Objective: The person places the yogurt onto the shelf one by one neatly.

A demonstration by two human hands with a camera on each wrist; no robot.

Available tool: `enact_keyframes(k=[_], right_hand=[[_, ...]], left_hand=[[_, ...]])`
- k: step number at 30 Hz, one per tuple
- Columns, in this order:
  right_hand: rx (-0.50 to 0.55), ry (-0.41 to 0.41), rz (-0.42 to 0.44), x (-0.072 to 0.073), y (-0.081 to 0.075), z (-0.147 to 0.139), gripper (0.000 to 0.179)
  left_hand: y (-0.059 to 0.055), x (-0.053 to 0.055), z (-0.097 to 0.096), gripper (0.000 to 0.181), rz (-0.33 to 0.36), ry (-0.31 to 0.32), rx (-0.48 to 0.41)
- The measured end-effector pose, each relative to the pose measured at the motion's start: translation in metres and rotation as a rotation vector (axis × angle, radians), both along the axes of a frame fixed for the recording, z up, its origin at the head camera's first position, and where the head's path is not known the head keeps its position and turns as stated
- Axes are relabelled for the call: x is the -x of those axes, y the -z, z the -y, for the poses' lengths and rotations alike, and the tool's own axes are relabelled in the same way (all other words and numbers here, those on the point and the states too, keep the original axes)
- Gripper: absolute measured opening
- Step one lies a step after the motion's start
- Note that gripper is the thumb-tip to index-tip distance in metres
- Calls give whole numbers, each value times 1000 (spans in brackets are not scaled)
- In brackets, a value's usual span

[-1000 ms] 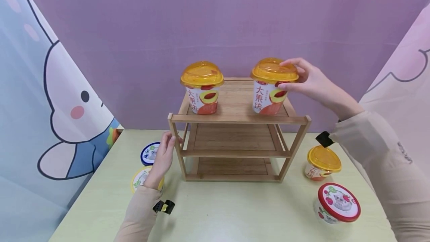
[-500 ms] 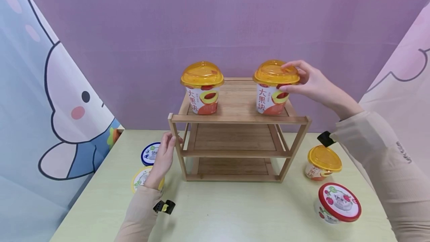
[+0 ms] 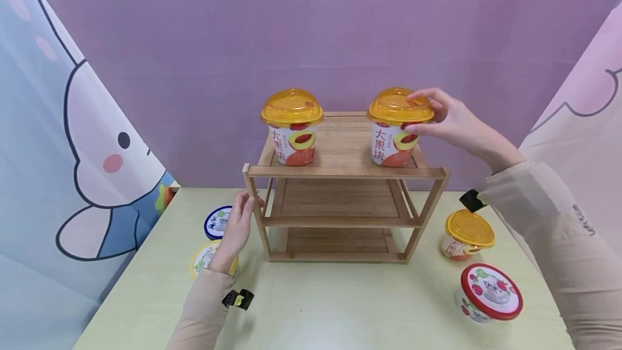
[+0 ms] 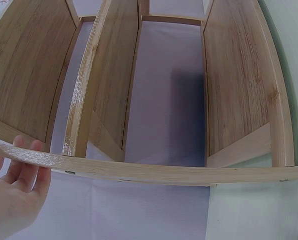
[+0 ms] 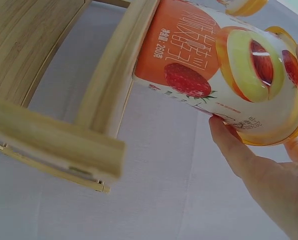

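Observation:
A three-tier wooden rack (image 3: 343,172) stands on the table. On its top shelf, at the right front, is a yogurt cup (image 3: 382,143) with a domed orange lid and peach print. My right hand (image 3: 452,120) holds this cup from the right side, thumb on the wall below the lid and fingers over the lid. In the right wrist view the cup (image 5: 188,55) has its base at the shelf's front rail. A matching yogurt cup (image 3: 290,142) stands at the top shelf's left front. With its fingers round the rack's left post (image 4: 139,172), my left hand (image 3: 239,224) grips the rack.
On the table to the right are another orange-lidded cup (image 3: 468,231) and a red-lidded tub (image 3: 492,291). Left of the rack, a blue-lidded tub (image 3: 217,223) and a yellow-lidded tub (image 3: 201,258) sit partly behind my left arm. A purple cloth (image 3: 311,26) hangs behind.
My right hand has shifted the cup slightly right and down on the top shelf, mostly in the first half second. The left hand keeps its place on the rack.

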State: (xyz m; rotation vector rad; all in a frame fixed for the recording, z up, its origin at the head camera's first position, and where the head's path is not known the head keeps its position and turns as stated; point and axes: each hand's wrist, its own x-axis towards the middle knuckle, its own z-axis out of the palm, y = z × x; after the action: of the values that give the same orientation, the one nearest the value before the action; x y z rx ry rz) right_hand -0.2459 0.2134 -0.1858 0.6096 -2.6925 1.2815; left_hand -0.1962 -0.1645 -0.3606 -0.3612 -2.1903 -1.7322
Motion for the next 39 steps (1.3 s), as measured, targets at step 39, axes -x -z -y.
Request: enact_keyframes(k=[39], right_hand=[[-20,-20,-89,-11,10,-6,80]], left_hand=[[25,20,11,24,6,6,1]])
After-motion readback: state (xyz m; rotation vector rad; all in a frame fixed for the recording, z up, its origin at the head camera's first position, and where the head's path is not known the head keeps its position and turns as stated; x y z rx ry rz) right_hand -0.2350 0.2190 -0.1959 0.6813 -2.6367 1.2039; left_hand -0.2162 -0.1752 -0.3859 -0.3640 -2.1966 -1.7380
